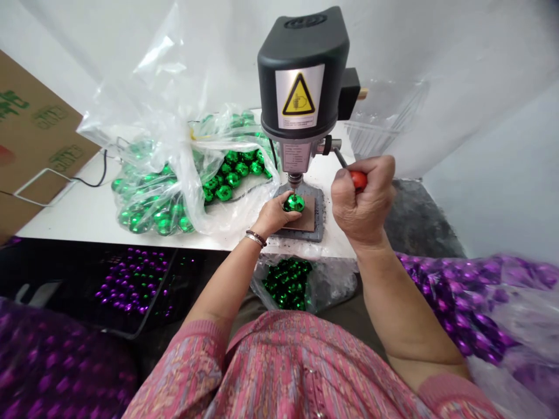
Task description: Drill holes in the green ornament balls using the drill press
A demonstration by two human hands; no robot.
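A shiny green faceted ball [294,203] rests on a brown board [307,220] over the grey base of a small drill press [303,75]. My left hand [276,216] grips the ball from its left side, thumb and fingers around it. Right above, the drill bit [294,189] comes down to the top of the ball; whether it has gone in is too small to tell. My right hand [365,201] is closed around the red knob [358,181] of the press's lever, to the right of the machine.
Clear plastic bags of green balls [163,218] lie left of the press on the white table [78,224]. A cardboard box [39,134] stands at far left. Below the table edge sits a bag of green pieces [288,283]. Purple balls in plastic [471,308] fill the right side.
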